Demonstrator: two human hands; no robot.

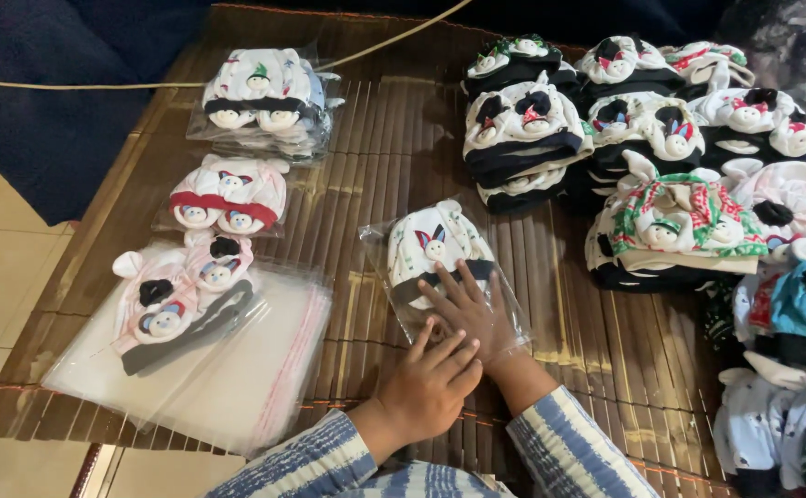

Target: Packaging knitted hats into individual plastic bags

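We see both hands pressing flat on a bagged hat [435,254] at the centre of the frame, on the mat [375,175]. The right hand [467,309] lies on the bag with fingers spread open. The left hand [429,387] rests at the bag's lower edge, fingers straight, gripping nothing. Empty bags [237,387] lie at lower left, and hat piles [642,138] at upper right.

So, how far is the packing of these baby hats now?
Done: two bagged sets lie at the left. In hand: the left hand and right hand press flat the bag around one set. Left: a loose set on the empty bags, and the unbagged heap at the right.
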